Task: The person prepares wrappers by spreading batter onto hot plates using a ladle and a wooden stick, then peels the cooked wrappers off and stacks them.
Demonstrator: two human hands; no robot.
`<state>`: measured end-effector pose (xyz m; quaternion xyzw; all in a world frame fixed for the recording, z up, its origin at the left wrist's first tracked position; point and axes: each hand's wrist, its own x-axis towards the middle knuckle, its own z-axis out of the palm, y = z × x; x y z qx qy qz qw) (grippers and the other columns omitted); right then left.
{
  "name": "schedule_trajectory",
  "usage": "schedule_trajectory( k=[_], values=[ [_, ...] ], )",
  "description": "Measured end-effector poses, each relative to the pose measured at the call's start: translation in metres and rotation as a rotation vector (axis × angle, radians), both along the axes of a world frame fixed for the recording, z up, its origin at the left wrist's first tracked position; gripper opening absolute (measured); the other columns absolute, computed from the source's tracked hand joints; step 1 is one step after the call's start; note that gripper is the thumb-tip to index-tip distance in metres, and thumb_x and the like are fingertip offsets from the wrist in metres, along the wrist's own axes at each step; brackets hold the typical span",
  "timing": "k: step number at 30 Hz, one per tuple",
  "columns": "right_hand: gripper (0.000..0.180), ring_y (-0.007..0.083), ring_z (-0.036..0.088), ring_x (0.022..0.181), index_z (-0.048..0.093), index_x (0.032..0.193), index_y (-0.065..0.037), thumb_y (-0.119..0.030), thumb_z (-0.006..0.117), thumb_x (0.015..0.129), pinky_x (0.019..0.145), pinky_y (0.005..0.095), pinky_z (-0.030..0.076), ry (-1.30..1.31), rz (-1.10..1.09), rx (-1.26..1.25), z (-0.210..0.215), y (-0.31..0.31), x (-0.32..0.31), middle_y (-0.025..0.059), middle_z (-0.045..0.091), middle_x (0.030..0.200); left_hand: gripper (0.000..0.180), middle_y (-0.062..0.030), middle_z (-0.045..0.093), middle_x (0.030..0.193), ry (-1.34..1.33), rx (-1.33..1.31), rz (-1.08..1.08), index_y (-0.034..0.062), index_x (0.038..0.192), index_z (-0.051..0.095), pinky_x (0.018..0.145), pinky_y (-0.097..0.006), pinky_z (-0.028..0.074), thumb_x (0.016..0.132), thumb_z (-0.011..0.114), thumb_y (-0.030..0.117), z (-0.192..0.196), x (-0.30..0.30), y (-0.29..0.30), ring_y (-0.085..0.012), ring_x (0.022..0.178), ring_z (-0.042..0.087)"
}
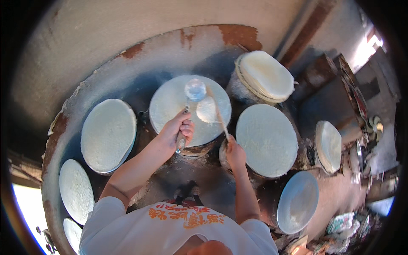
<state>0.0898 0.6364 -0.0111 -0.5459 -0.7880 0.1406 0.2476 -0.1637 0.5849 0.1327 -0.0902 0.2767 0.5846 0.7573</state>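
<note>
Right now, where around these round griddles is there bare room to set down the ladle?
Bare room lies along the far pale counter behind the middle griddle, and on the dark patch between that griddle and the person. It is crowded on the right, where the stack of flatbreads, the right griddle and the empty pan sit close together.

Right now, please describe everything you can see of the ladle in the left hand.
The ladle has a round, shiny bowl that looks like metal and a straight handle running down toward the person. The left hand grips the lower handle in a closed fist. The bowl sits over the far part of the middle round griddle, which is coated with pale batter. Whether it touches the batter cannot be told. A thin wooden spreader lies just right of it.
</note>
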Motion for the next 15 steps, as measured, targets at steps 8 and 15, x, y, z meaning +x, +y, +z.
schedule_trajectory(
  k=[8, 15],
  values=[
    [0.029, 0.0239, 0.062, 0.064, 0.058, 0.118, -0.005, -0.011, 0.052, 0.090, 0.059, 0.0387, 0.049, 0.577, -0.128, -0.270, -0.032, -0.064, 0.028, 0.0150, 0.063, 0.076, 0.024, 0.0053, 0.038, 0.065, 0.041, -0.008, 0.043, 0.0263, 0.113, 0.046, 0.041, -0.018, 0.036, 0.094, 0.050, 0.012, -0.015, 0.025, -0.001, -0.0034, 0.050, 0.039],
    [0.029, 0.0157, 0.057, 0.051, 0.056, 0.121, -0.008, -0.014, 0.051, 0.093, 0.046, 0.0291, 0.046, 0.606, 0.070, -0.707, -0.011, -0.076, -0.040, 0.0071, 0.061, 0.073, 0.008, 0.0046, 0.035, 0.062, -0.156, -0.010, 0.354, 0.0187, 0.096, 0.045, 0.040, -0.019, 0.034, 0.092, 0.047, 0.012, -0.073, 0.089, -0.032, -0.0052, 0.048, 0.036]
  ],
)
